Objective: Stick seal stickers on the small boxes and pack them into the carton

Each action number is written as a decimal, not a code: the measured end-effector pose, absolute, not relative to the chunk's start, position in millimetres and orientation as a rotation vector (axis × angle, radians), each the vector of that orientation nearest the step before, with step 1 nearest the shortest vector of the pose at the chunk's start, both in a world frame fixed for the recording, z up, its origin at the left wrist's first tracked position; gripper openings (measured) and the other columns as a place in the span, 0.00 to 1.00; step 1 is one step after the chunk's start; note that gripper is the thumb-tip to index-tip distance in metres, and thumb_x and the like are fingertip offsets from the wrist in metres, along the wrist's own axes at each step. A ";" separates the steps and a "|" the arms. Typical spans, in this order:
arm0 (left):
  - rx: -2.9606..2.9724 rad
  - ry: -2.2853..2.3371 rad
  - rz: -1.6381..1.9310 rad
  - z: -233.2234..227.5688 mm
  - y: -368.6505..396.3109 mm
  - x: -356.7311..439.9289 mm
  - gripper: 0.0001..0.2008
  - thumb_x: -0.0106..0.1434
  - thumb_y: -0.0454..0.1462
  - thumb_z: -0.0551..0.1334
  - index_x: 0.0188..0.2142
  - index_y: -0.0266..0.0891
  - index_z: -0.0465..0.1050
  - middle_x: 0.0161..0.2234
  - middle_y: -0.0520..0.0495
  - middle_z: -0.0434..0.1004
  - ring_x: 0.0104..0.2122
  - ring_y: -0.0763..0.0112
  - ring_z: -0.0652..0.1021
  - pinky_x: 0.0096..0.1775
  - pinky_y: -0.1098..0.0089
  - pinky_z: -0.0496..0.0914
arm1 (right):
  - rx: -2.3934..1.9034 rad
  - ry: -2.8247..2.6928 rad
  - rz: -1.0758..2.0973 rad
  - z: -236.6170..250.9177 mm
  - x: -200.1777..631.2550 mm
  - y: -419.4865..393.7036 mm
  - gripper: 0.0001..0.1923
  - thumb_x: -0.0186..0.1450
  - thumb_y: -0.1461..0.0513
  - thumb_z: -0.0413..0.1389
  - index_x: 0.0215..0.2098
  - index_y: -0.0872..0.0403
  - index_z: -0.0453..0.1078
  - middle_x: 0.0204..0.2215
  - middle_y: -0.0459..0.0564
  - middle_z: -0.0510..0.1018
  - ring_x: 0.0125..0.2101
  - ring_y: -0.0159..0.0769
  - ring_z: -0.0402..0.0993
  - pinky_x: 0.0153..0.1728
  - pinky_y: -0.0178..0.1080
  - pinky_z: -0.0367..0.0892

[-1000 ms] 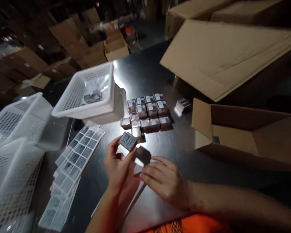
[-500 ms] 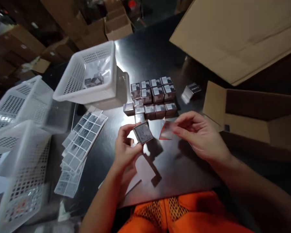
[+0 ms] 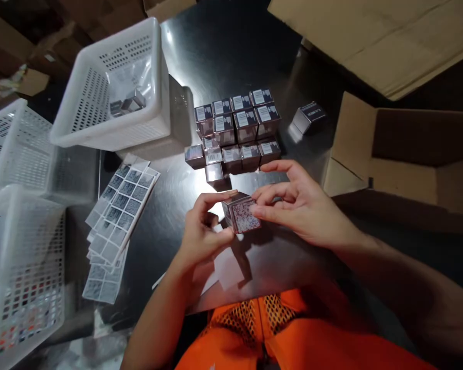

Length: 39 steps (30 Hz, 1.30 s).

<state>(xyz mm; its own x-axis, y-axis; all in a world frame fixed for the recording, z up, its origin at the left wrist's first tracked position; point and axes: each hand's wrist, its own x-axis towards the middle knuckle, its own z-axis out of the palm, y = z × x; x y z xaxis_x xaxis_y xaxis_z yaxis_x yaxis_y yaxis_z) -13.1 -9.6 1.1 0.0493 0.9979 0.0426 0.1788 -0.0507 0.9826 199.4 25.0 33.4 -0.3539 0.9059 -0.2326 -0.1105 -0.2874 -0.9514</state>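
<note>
Inspector A: Head view, the only one on file. Where is the box you have in hand?

Inspector B: The held box is on the near side of the block of small boxes, apart from it, raised and tilted so a speckled face shows.

Inspector A: And your hands?

Inspector B: Your left hand holds it, thumb at the lower edge, fingers along the top. Your right hand is narrow, partly curled, its tips touching the right side of that face. Whether they pinch anything, I cannot tell.

Inspector A: What has changed?

Inspector B: Half a second ago your right hand held a thin piece with a red edge, apart from the box. Now that hand is at the box, and no separate piece is visible. The face looked plain grey then; it reads speckled now. My judgement: the piece may be lying on that face, putting the work at the placing or smoothing stage. Unconfirmed.

Inspector A: Surroundings?

Inspector B: Label sheets lie fanned left of the block, nearer you; a white basket stands to its left. To its right, a lone box and, beyond that, a cardboard carton. Pale paper lies nearer you than the block.
</note>
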 end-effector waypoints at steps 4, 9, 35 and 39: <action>1.386 1.288 1.117 3.3 -9.7 -13.0 0.25 0.46 0.27 0.69 0.45 0.43 0.76 0.51 0.46 0.84 0.17 0.87 0.60 0.19 0.79 0.55 | -1.093 -1.193 1.738 31.3 199.0 25.9 0.36 0.55 0.56 0.73 0.54 0.47 0.60 0.25 0.39 0.79 0.27 0.34 0.79 0.26 0.32 0.72; 1.361 1.330 1.090 6.3 -9.8 -11.5 0.23 0.46 0.28 0.70 0.44 0.42 0.76 0.51 0.45 0.84 0.18 0.86 0.62 0.19 0.77 0.56 | -1.088 -1.189 1.715 28.8 198.0 25.3 0.35 0.55 0.54 0.73 0.53 0.47 0.61 0.24 0.39 0.78 0.27 0.35 0.79 0.25 0.33 0.72; 1.399 1.334 1.110 2.0 -15.5 -11.1 0.24 0.45 0.34 0.77 0.43 0.43 0.77 0.49 0.44 0.85 0.17 0.84 0.67 0.18 0.77 0.57 | -1.142 -1.345 1.488 17.8 196.2 20.2 0.36 0.52 0.59 0.75 0.53 0.47 0.63 0.30 0.39 0.75 0.34 0.33 0.79 0.34 0.34 0.78; 1.358 1.279 1.029 5.6 -23.0 -20.0 0.23 0.41 0.36 0.79 0.39 0.45 0.80 0.43 0.44 0.86 0.23 0.71 0.77 0.20 0.75 0.65 | -0.991 -1.465 1.792 22.6 205.0 26.5 0.46 0.45 0.60 0.77 0.59 0.49 0.64 0.49 0.51 0.76 0.39 0.35 0.80 0.29 0.31 0.75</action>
